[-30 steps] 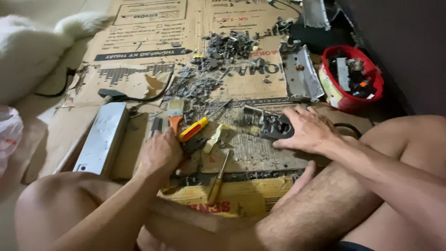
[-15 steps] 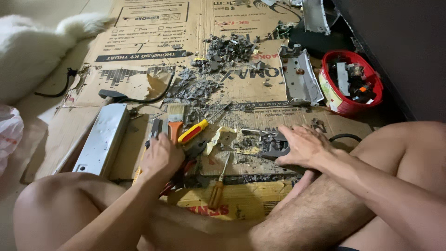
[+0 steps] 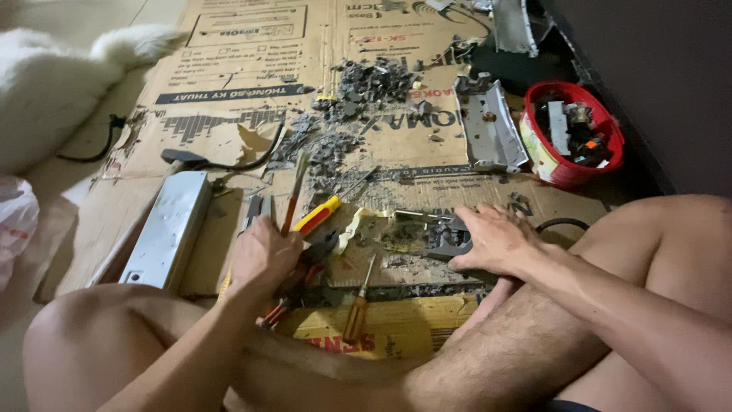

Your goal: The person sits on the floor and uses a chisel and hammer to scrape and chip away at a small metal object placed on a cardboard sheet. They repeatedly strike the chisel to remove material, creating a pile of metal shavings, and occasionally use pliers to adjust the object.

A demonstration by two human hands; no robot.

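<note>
While the right hand lies flat on a dark part, fingers spread over it, the left hand is closed on a brush, its handle tilted up. Pliers lie under that hand; a screwdriver rests between both hands on cardboard.

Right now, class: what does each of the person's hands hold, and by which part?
The left hand holds a small brush by the lower end of its orange handle, bristles up. The right hand holds nothing; it presses flat on a dark grey part.
</note>
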